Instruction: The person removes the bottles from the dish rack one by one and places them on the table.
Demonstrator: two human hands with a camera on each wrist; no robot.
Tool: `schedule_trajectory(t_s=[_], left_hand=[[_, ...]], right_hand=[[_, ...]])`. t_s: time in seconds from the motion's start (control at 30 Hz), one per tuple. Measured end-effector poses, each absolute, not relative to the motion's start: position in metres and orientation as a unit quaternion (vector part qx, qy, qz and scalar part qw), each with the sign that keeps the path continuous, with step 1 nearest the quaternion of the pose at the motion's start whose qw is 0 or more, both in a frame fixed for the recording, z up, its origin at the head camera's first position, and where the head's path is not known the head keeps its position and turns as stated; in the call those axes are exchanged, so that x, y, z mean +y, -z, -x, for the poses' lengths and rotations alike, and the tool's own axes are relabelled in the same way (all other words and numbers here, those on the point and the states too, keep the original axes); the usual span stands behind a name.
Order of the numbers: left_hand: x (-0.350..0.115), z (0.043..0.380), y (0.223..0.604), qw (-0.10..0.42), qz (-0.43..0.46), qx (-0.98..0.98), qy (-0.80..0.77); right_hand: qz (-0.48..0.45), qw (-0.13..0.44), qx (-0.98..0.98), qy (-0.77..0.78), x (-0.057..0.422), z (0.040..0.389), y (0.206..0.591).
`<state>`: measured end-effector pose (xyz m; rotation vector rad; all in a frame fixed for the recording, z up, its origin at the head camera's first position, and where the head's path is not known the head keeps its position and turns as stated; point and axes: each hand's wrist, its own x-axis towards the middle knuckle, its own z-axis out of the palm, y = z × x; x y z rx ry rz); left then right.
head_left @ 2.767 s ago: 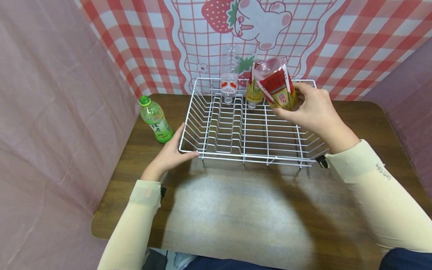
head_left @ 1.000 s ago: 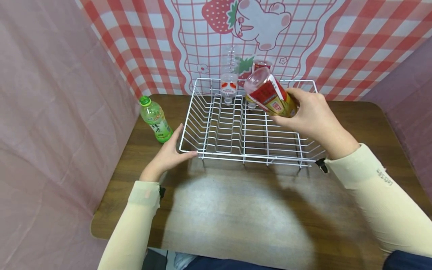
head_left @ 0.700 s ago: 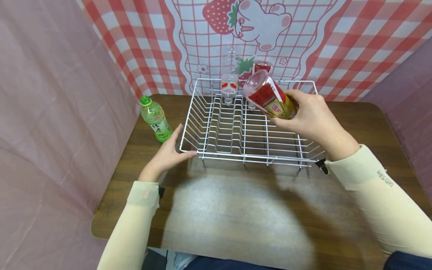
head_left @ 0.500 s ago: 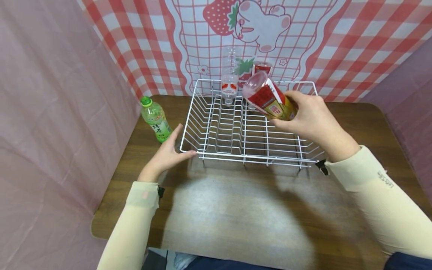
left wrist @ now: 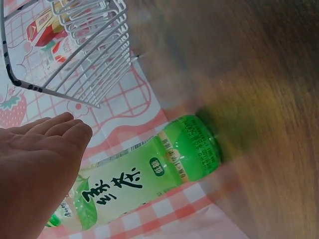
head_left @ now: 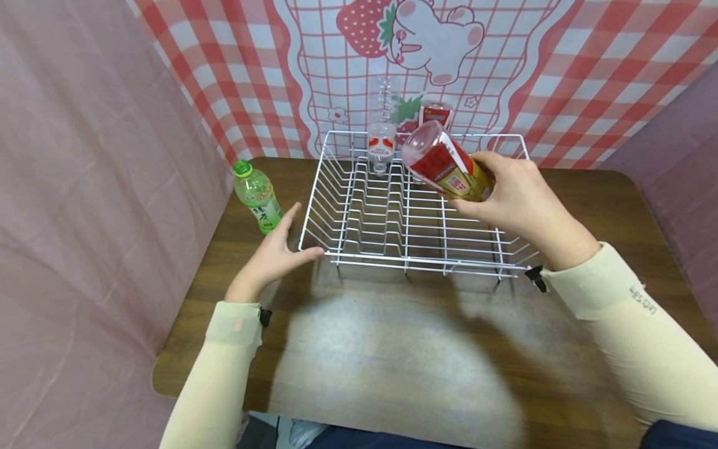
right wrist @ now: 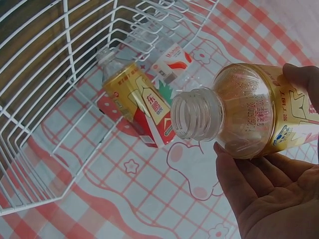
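My right hand (head_left: 513, 187) grips an uncapped plastic bottle (head_left: 443, 163) with a red and gold label, holding it tilted above the white wire dish rack (head_left: 423, 260). In the right wrist view its bare threaded mouth (right wrist: 195, 115) shows, and the bottle looks drained. My left hand (head_left: 273, 252) has its fingers extended just off the rack's front left corner, thumb tip right by the front rail. Beyond that hand stands a green tea bottle (head_left: 259, 198), capped and upright; the left wrist view shows the fingers straight and overlapping the bottle (left wrist: 129, 181).
At the rack's back, a clear bottle (head_left: 381, 140) stands upside down in the prongs. To its right a second red and gold bottle (right wrist: 137, 102) is also upside down, partly hidden in the head view. A checked cloth (head_left: 247, 62) hangs behind the wooden table (head_left: 381, 349).
My right hand has brought the bottle left and lower over the rack, tilting it further. My left hand has drawn away from the rack's corner, toward the green tea bottle.
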<state>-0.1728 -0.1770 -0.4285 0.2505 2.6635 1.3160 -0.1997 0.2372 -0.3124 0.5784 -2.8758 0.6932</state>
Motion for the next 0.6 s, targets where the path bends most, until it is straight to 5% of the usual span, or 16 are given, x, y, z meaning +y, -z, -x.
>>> schedule_trajectory(t_s=[0.6], left_hand=[[-0.178, 0.173, 0.413, 0.071, -0.103, 0.894, -0.431]], right_hand=[[-0.205, 0.085, -0.949, -0.223, 0.237, 0.197, 0.311]])
